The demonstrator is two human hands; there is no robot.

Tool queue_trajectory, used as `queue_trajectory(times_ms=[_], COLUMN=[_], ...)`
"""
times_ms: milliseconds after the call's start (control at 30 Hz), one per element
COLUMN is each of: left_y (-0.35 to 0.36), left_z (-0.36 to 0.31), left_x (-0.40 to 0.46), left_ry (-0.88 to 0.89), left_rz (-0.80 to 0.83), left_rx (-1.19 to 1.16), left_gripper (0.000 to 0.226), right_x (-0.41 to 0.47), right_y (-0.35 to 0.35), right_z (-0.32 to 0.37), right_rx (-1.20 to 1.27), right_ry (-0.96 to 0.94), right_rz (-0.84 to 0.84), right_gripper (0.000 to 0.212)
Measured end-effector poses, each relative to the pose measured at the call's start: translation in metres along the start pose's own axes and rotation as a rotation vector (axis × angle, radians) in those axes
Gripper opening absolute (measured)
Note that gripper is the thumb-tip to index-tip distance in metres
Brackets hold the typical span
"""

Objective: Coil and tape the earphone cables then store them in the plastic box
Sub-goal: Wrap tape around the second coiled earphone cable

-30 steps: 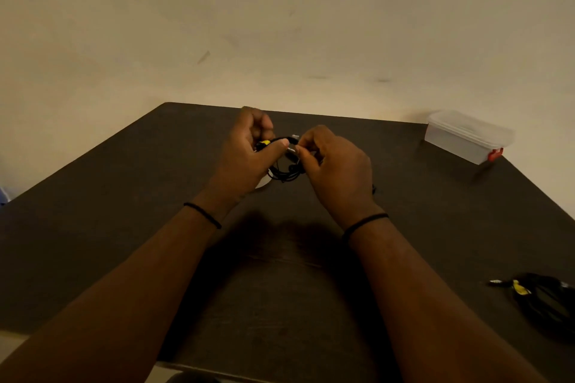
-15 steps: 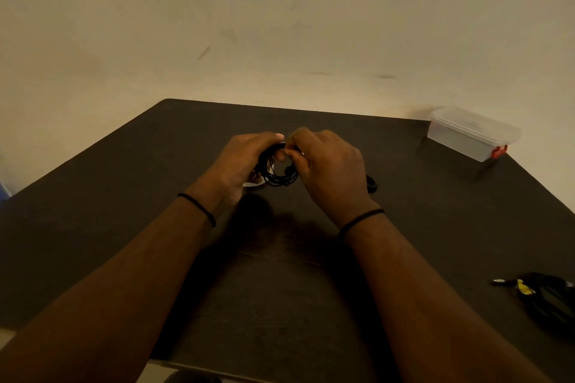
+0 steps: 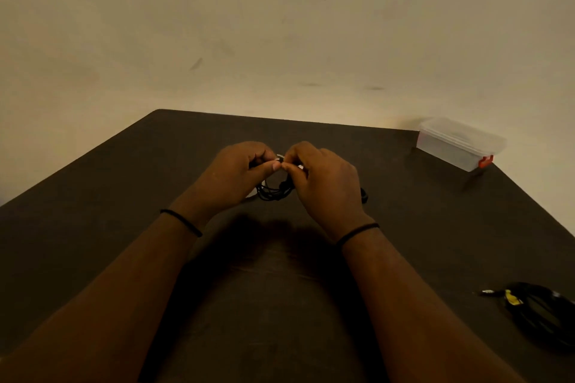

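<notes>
Dark desk (image 3: 124, 242), plain wall. At frame centre, earphone cable (image 3: 273, 191) coiled, pinched between left hand (image 3: 236, 177) and right hand (image 3: 323, 183) fingers. Probably light, limp, springy; best gripped across loops.

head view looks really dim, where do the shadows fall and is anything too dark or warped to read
Head view: dim, warm yellowish light; a soft shadow pools on the table under both wrists. The coiled earphone cable between the left hand and right hand nearly merges with the dark top. The wide lens splays the table edges.
</notes>
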State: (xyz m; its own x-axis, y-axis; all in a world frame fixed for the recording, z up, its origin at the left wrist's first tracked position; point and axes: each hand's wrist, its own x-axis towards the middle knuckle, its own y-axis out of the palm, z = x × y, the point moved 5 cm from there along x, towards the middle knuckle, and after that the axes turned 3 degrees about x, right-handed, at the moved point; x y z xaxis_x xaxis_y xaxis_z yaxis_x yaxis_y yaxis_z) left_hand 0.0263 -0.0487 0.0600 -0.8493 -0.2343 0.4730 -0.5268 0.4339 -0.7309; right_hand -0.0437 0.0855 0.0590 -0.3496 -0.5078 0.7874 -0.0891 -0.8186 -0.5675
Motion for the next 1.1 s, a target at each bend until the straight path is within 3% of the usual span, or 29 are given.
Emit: queue_trajectory(times_ms=[367, 633, 767, 900, 1100], left_y=[-0.003, -0.005, -0.006, -0.003, -0.001], left_z=[-0.01, -0.026, -0.031, -0.026, -0.021], left_x=[0.001, -0.003, -0.004, -0.004, -0.003], left_ry=[0.215, 0.402, 0.389, 0.34, 0.276], left_rz=[-0.063, -0.099, -0.109, -0.13, -0.15], left_rx=[0.343, 0.443, 0.391, 0.387, 0.416], left_gripper=[0.007, 0.005, 0.023, 0.027, 0.03], right_x=[0.0, -0.007, -0.01, -0.005, -0.005], right_y=[-0.002, 0.008, 0.007, 0.008, 0.014], right_z=[-0.006, -0.024, -0.036, -0.032, -0.031], right_rx=[0.077, 0.835, 1.03, 0.903, 0.695], right_ry=[0.053, 0.546, 0.758, 0.588, 0.444], right_rz=[0.074, 0.271, 0.239, 0.131, 0.138], right_gripper=[0.005, 0.008, 0.035, 0.01, 0.006])
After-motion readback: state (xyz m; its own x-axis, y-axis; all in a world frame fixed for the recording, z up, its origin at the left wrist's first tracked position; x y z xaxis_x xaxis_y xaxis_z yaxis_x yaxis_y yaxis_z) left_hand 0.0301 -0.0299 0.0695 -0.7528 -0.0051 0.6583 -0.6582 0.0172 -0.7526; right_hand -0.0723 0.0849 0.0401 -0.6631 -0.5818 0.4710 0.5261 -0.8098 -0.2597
